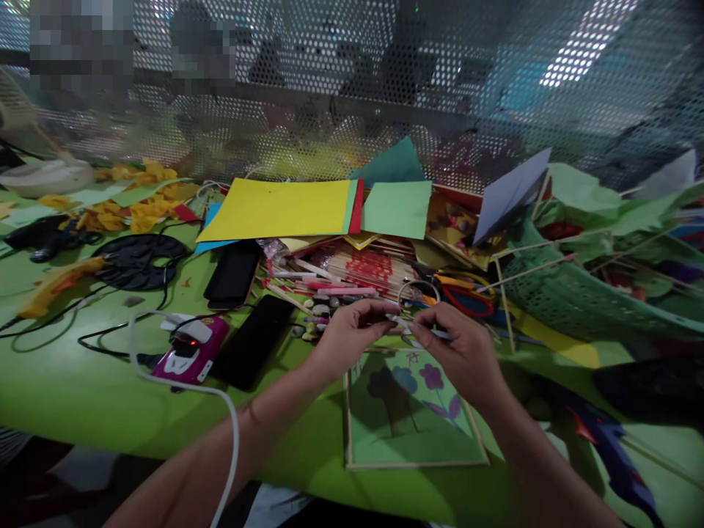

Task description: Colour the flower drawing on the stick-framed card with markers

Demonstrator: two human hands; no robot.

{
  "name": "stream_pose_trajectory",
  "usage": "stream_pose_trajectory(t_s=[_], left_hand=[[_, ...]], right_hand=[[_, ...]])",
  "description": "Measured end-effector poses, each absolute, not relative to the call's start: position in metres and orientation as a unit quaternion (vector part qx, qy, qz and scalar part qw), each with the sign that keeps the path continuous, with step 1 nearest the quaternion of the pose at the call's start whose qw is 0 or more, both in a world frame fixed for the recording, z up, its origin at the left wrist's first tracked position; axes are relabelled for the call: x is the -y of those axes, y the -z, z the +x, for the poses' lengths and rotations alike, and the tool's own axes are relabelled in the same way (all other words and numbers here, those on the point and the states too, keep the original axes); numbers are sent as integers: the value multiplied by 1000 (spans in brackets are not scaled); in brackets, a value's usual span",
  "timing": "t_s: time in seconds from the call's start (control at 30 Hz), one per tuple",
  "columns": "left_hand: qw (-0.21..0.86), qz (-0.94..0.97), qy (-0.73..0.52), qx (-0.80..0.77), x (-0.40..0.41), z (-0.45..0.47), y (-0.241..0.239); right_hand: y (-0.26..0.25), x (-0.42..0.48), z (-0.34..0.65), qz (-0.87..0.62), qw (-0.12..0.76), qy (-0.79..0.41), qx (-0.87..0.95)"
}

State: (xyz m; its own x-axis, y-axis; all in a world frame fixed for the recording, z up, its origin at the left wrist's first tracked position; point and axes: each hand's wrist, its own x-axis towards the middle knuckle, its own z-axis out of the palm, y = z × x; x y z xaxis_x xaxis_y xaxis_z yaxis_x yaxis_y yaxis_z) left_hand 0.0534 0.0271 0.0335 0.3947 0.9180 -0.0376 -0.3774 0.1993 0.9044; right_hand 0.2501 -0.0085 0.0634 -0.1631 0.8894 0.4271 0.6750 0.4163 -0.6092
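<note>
My left hand (352, 331) and my right hand (459, 348) meet above a green table (82, 381). Both pinch a small pale strip (404, 323), too small to name; a thin clear ring (418, 292) rises just behind the fingers. Directly below the hands lies a green framed picture (412, 411) with paper flowers and a stick border. Behind the hands sits a pile of thin wooden sticks (357, 268) and pink pens.
Two dark phones (234, 273) (258, 339) and a pink device (190, 356) with a white cable lie left. Yellow and green paper sheets (286, 209) lie at the back. Red-handled scissors (467, 297), a green basket (577, 301) and a perforated metal screen (385, 66) stand beyond.
</note>
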Motion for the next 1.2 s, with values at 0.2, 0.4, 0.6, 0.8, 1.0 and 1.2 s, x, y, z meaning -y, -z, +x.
stream_pose_trajectory(t_s=[0.2,0.4,0.6,0.8,1.0,1.2], left_hand=[[700,459,-446,-317,-26,51,-33],[696,469,-440,-320,-26,51,-32],[695,472,-441,-315,-25,51,-32],[690,475,-445,-318,-24,51,-34],[682,477,-448,-328,-24,51,-35],[677,474,-454,-334,-22,52,-38]], right_hand=[[-65,9,247,-524,383,-147,746],[-65,9,245,-523,383,-144,747],[-64,9,244,-513,384,-138,755],[-64,9,245,-506,384,-140,759],[-64,9,245,-500,377,-140,767],[-63,8,243,-496,380,-134,769]])
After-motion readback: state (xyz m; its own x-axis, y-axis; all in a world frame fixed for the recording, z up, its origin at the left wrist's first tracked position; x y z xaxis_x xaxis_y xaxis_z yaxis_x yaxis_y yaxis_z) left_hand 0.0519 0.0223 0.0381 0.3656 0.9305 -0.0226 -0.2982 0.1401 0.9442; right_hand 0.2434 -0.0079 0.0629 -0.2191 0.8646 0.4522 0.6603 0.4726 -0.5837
